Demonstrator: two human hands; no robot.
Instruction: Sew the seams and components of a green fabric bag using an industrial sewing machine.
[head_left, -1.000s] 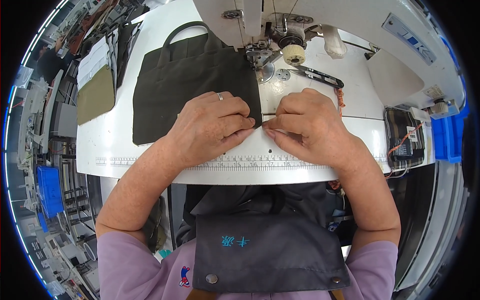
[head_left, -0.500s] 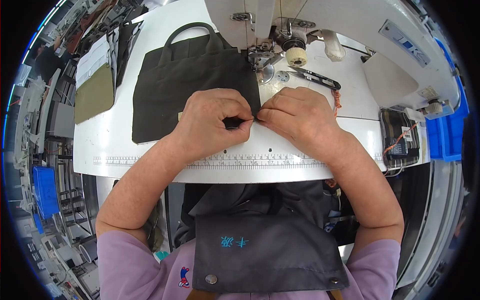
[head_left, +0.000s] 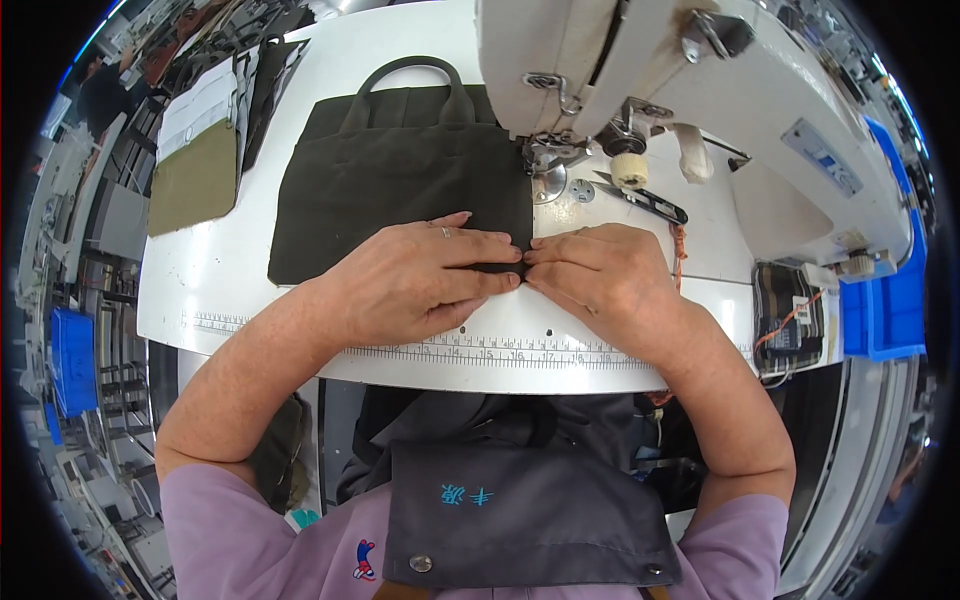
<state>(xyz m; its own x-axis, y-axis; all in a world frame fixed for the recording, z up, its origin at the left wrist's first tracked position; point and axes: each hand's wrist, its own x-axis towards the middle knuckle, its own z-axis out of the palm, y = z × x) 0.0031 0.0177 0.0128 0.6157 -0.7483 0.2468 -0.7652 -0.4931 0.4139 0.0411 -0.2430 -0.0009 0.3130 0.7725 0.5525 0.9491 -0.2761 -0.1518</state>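
A dark olive fabric bag panel (head_left: 400,190) with a looped handle (head_left: 412,68) lies flat on the white sewing table. Its right edge runs under the presser foot area of a sewing machine (head_left: 548,155). My left hand (head_left: 425,275) rests over the panel's lower right part, fingers stretched out flat toward the corner. At that corner my right hand (head_left: 605,275) has its fingertips pressed together on the fabric edge, almost touching the left fingertips. The corner itself is mostly hidden under my fingers.
Black thread snips (head_left: 645,200) with an orange cord lie right of the needle area. A printed ruler (head_left: 480,350) follows the table's front edge. Stacked fabric pieces (head_left: 195,175) sit at left, a plaid pouch (head_left: 785,310) at right, beyond it a blue bin (head_left: 880,310).
My left hand has gone from a pinch at the fabric edge to flat, extended fingers. The right hand stays at the corner. The whole view has shifted slightly.
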